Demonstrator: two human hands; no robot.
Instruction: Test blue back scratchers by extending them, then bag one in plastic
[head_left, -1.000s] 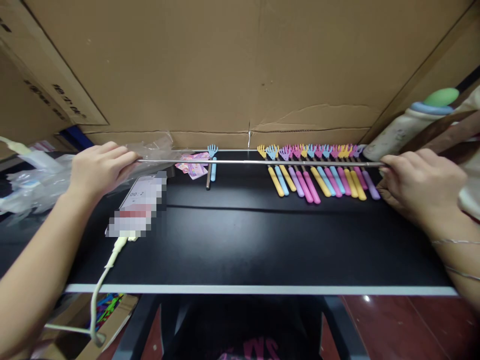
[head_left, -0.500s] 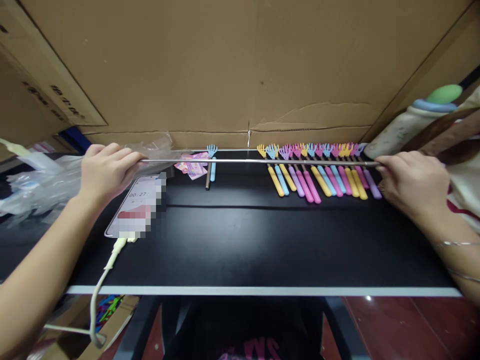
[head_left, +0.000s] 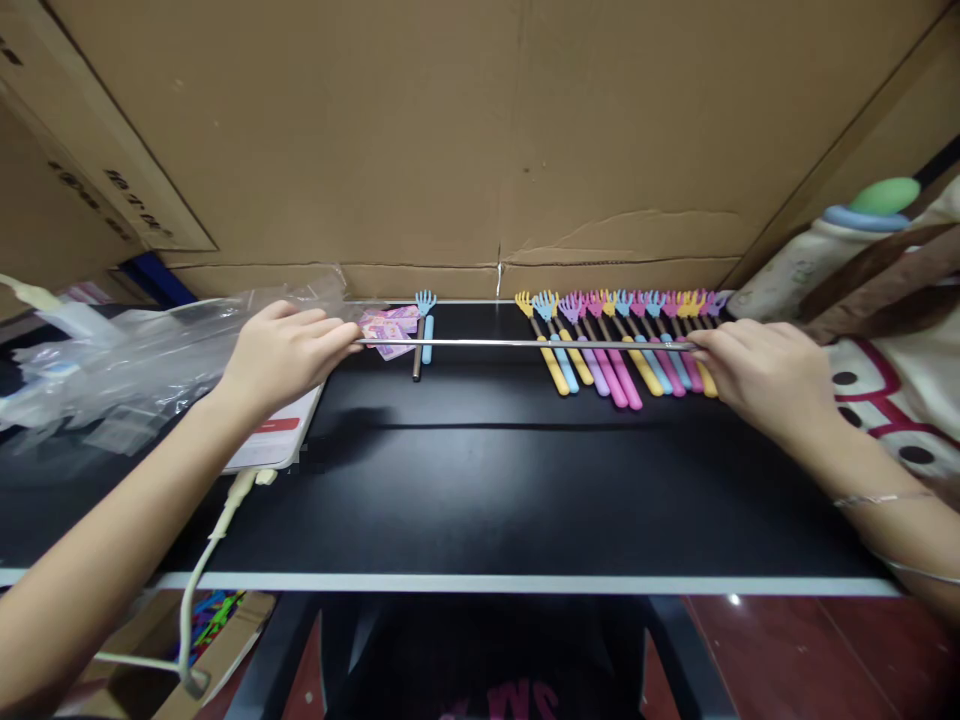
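My left hand (head_left: 292, 350) and my right hand (head_left: 765, 375) are closed on opposite ends of a thin telescopic metal rod (head_left: 480, 343), held level above the black table. Behind and below the rod's right half lies a row of back scratchers (head_left: 615, 385) with small hand-shaped heads and pink, yellow, blue and purple handles. My right hand hides the row's right end. Left of the row are a small blue hand-shaped head (head_left: 425, 301), a blue handle (head_left: 427, 340) and a short dark metal tube (head_left: 417, 364). Pink and purple cards (head_left: 390, 328) lie beside them.
Partly behind my left forearm lies a phone (head_left: 289, 435) with a cable (head_left: 196, 570) over the table edge. Clear plastic bags (head_left: 150, 350) cover the left side. A pale bottle (head_left: 787, 262) stands far right, and cardboard (head_left: 360, 140) walls the back. Below sits an open box (head_left: 225, 650).
My hands have come closer together, the left moving right and the right moving left. The rod between them is shorter and slightly nearer me. My left hand now covers part of the phone.
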